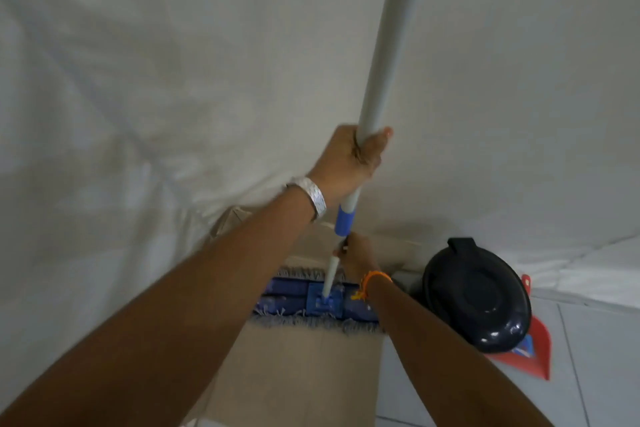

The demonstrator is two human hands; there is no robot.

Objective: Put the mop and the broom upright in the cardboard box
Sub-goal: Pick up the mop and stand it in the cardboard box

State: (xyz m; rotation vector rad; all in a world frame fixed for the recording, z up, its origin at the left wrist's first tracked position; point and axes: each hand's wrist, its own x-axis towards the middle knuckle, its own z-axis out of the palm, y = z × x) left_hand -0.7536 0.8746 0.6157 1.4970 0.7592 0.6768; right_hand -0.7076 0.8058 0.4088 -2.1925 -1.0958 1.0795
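A flat mop stands nearly upright before me, its grey pole (388,45) running up out of view. My left hand (349,159) grips the pole at mid height, above a blue collar. Lower down, my right hand (356,256) is closed around the thin lower part of the pole. The blue mop head (294,298) with grey fringe lies flat and level over the top of the brown cardboard box (304,374), which stands on the floor against a white sheet. No broom is in view.
A black bin with a domed lid (481,295) stands right of the box. A red dustpan (533,350) leans behind it on the white tiled floor (606,374). A white draped sheet (138,97) covers the wall and the left side.
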